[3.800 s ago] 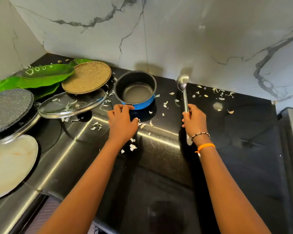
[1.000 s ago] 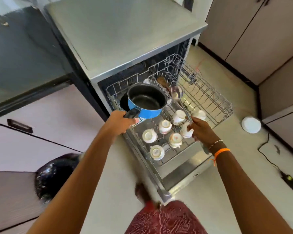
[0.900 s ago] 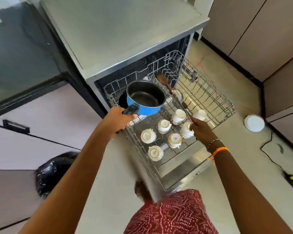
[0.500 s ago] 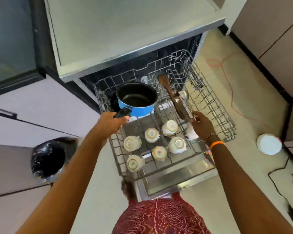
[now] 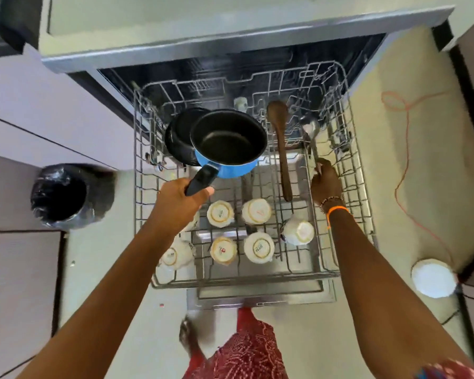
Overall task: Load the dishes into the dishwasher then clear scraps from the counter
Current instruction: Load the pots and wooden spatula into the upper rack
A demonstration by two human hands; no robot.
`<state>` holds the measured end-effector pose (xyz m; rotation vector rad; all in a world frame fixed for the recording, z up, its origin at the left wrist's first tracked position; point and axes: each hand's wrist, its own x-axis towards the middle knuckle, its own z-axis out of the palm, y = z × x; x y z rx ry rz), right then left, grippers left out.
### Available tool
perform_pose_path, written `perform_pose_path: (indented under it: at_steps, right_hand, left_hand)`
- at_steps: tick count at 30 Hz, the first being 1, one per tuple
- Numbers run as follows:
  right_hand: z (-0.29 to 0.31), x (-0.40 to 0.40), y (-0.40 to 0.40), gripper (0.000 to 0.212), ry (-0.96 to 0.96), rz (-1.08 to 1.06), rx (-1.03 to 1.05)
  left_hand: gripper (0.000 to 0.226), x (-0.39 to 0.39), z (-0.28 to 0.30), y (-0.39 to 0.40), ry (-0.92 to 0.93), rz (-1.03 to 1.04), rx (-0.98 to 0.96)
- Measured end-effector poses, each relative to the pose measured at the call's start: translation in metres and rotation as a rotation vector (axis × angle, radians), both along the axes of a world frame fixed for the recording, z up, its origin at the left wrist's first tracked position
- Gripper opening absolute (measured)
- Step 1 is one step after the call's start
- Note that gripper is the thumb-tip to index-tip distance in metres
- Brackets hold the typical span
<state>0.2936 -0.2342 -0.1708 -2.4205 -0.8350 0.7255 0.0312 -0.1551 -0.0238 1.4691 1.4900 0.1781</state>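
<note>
Lowering toward the rack (image 5: 364, 203), left hand (image 5: 179, 202) gripped the blue pan (image 5: 227, 144) by its handle; right hand (image 5: 325, 181) held the ladle (image 5: 309, 132), now reaching the back wires; loading still underway.

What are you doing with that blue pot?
A person is loading a dishwasher. The left hand holds a blue saucepan by its black handle over the pulled-out wire rack, beside a black pan already there. The right hand holds a metal ladle in the rack near a wooden spoon. White cups sit upside down at the front.
</note>
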Motion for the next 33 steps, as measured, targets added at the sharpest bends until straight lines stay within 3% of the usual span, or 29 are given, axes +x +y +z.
perform_pose_path:
  at_steps: [3,10,13,16,17,19,22,24,27,29,33]
  right_hand:
    - [-0.022,0.016,0.012,0.047,-0.014,0.041,-0.012]
    - [-0.049,0.029,0.016,0.067,0.001,0.159,-0.278]
    - [-0.051,0.023,0.007,0.057,-0.009,0.142,-0.239]
    - [-0.027,-0.012,0.0,0.034,-0.105,0.199,-0.04]
    - [-0.013,-0.031,-0.002,0.026,0.017,0.186,0.064]
    - [0.02,-0.071,-0.005,0.022,0.466,0.179,0.206]
    - [0.052,-0.117,-0.004,0.04,0.982,0.187,0.255]
    - [0.059,-0.13,0.006,0.044,1.253,0.019,0.322]
    - [0.064,-0.13,0.022,0.048,1.42,-0.135,0.463]
    - [0.064,-0.124,0.025,0.034,1.471,-0.204,0.521]
    - [0.062,-0.109,0.02,0.019,1.349,-0.228,0.492]
  left_hand:
    - [0.021,0.005,-0.005,0.006,-0.049,0.042,0.002]
    - [0.037,0.016,-0.011,0.008,-0.044,0.115,0.058]
    - [0.038,0.015,-0.012,0.002,-0.039,0.148,0.04]
    - [0.032,0.015,-0.017,-0.006,-0.058,0.162,-0.005]
    - [0.031,0.016,-0.018,-0.009,-0.069,0.16,-0.024]
    - [0.029,0.019,-0.019,-0.014,-0.105,0.171,-0.077]
    - [0.026,0.025,-0.014,-0.018,-0.213,0.203,-0.182]
    - [0.03,0.029,-0.011,-0.021,-0.308,0.214,-0.258]
    - [0.037,0.032,-0.011,-0.029,-0.405,0.23,-0.393]
    - [0.041,0.035,-0.013,-0.033,-0.436,0.241,-0.489]
    - [0.041,0.034,-0.022,-0.033,-0.222,0.022,-0.47]
